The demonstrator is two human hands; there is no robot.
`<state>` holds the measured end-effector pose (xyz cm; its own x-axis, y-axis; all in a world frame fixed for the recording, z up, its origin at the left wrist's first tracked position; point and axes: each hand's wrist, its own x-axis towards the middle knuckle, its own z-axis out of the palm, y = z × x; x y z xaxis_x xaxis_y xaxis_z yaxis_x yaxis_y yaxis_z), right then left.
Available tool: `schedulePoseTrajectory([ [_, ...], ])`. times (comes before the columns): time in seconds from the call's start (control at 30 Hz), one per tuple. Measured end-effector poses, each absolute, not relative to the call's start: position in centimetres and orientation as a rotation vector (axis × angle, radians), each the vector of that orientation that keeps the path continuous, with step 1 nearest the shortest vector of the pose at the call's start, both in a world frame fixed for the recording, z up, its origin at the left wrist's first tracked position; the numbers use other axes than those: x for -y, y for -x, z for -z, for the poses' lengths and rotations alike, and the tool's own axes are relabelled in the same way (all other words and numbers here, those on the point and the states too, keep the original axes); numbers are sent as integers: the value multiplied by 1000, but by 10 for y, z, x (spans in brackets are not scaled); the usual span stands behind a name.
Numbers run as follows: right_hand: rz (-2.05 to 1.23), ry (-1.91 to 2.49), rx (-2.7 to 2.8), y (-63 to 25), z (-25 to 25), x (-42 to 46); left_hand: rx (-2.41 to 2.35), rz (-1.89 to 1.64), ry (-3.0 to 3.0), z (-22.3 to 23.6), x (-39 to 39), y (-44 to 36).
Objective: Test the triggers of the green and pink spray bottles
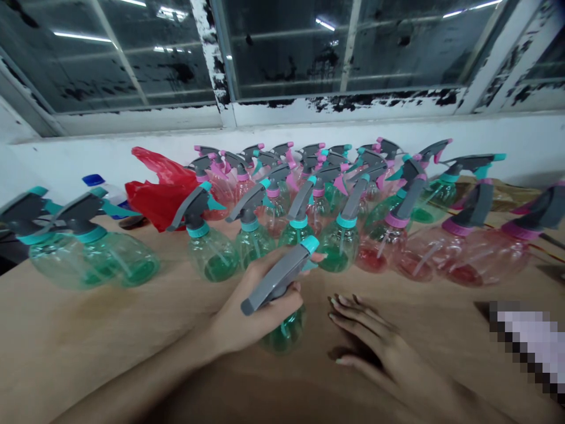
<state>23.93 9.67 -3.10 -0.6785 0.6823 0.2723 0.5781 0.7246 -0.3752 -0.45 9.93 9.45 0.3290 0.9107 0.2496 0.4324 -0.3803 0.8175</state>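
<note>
My left hand [270,294] is wrapped round the neck of a green spray bottle [286,334] with a grey and teal trigger head. The bottle stands near the front of the table, its nozzle facing away from me to the right; the fingers hide its collar. To its right, my right hand [375,338] rests by the tabletop with its fingers spread and holds nothing. Just beyond both hands runs a row of similar bottles, among them a green spray bottle [339,250] and a pink spray bottle [375,250].
Several more pink and green bottles crowd behind the front row. Two green spray bottles [121,259] stand at the left. A red plastic bag [161,185] and a blue-capped bottle [110,191] sit behind on the wooden table [176,318]. A blurred-out object [532,338] lies at right.
</note>
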Motion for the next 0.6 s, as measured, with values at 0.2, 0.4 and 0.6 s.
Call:
schedulePoseTrajectory([
  [0.2, -334, 965, 2576, -240, 32, -98, -1137, -1067, -1973, -93, -104, 2],
  [0.4, -360, 962, 2547, -240, 31, -98, -1160, -1064, -1995, -94, -103, 2],
  [0.6, -358, 981, 2530, -240, 32, -96, -1216, -1071, -2032, -93, -101, 2],
])
